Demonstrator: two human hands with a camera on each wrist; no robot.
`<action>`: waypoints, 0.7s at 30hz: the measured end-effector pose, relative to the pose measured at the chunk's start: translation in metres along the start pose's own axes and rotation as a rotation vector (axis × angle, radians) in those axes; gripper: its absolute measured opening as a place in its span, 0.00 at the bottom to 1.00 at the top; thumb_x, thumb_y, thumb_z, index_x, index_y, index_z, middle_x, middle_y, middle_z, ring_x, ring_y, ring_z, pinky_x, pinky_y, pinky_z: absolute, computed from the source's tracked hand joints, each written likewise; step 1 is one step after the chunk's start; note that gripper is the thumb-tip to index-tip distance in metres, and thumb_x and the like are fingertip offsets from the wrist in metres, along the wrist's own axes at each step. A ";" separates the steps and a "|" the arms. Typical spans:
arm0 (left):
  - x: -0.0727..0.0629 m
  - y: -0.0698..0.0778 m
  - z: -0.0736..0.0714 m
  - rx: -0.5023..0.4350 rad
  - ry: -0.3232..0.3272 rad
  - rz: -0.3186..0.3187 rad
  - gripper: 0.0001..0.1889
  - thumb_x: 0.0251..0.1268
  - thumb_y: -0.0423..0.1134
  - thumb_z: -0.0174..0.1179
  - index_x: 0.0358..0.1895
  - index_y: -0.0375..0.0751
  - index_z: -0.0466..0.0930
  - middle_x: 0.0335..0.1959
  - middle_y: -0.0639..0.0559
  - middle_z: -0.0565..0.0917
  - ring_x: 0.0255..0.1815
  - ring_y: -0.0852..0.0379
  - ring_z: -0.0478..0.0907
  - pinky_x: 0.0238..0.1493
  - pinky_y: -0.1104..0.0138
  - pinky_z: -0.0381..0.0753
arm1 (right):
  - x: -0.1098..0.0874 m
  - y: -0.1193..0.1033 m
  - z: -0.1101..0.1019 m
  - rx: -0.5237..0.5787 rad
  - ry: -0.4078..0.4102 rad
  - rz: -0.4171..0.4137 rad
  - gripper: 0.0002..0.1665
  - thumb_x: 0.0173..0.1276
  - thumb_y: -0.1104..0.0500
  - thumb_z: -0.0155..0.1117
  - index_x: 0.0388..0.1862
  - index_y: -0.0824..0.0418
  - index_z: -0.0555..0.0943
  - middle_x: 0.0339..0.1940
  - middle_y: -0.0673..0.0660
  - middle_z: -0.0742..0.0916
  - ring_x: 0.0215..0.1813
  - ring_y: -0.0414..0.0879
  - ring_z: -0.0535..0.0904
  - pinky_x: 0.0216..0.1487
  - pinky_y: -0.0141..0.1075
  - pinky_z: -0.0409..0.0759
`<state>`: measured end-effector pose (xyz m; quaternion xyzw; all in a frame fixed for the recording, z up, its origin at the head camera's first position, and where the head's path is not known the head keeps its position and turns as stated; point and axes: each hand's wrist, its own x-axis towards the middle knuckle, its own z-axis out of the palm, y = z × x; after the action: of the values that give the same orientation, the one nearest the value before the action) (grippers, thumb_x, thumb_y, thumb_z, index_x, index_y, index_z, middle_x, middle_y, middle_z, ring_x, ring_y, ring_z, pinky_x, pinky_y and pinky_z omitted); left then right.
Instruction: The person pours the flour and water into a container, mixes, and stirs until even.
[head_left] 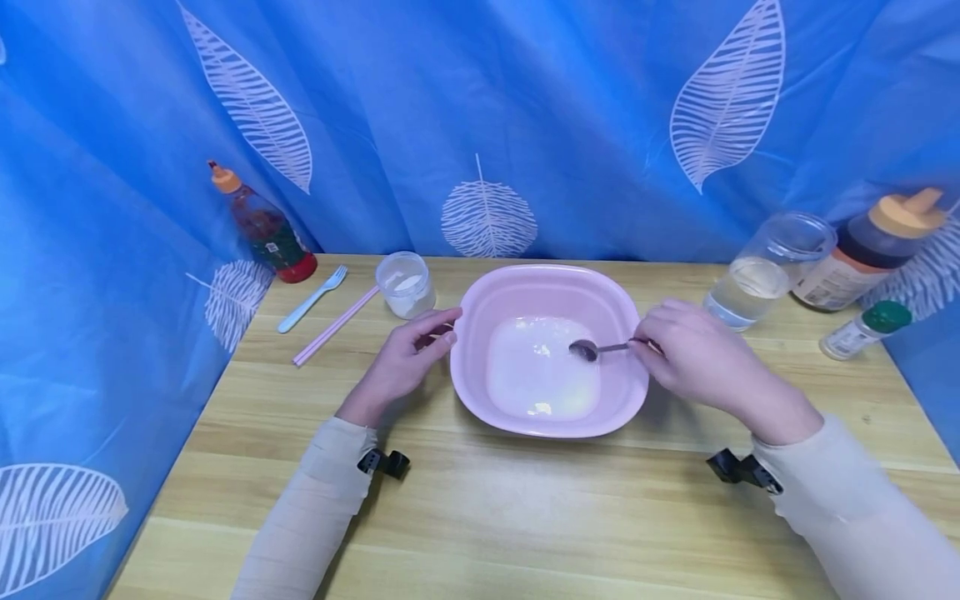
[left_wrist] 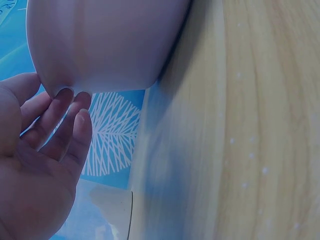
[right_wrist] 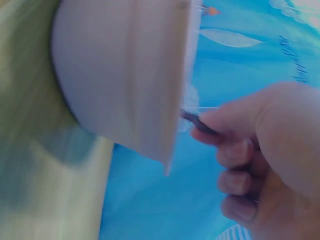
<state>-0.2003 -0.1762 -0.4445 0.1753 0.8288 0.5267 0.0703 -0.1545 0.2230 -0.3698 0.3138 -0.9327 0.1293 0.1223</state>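
A pink plastic basin (head_left: 551,417) stands on the wooden table, with bright glints on what looks like liquid inside. On its left side, my left hand (head_left: 408,354) touches the wall near the rim with loosely bent fingers; the left wrist view shows the fingertips against the basin. My right hand (head_left: 693,354) is at the basin's right rim, pinching the handle of a dark metal spoon (head_left: 583,350) between thumb and fingers. The spoon's bowl hangs inside the basin, over the right part of the bottom. In the right wrist view, only the handle (right_wrist: 197,121) shows beyond the rim.
On the left are a red sauce bottle (head_left: 281,242), a light blue fork (head_left: 313,300), pink chopsticks (head_left: 335,327) and a jar of white powder (head_left: 406,287). At right stand a glass jar of clear liquid (head_left: 750,287), a dark sauce bottle (head_left: 843,271) and a green-capped shaker (head_left: 862,329).
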 end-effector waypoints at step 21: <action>0.000 -0.001 -0.001 0.001 -0.004 0.006 0.23 0.84 0.41 0.59 0.77 0.47 0.77 0.70 0.46 0.82 0.65 0.46 0.82 0.63 0.55 0.83 | 0.011 -0.003 0.013 -0.031 -0.017 0.069 0.03 0.70 0.64 0.72 0.35 0.60 0.87 0.31 0.55 0.88 0.37 0.54 0.82 0.44 0.52 0.82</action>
<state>-0.2007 -0.1775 -0.4454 0.1786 0.8285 0.5260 0.0702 -0.1630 0.2103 -0.3780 0.2805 -0.9459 0.1165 0.1145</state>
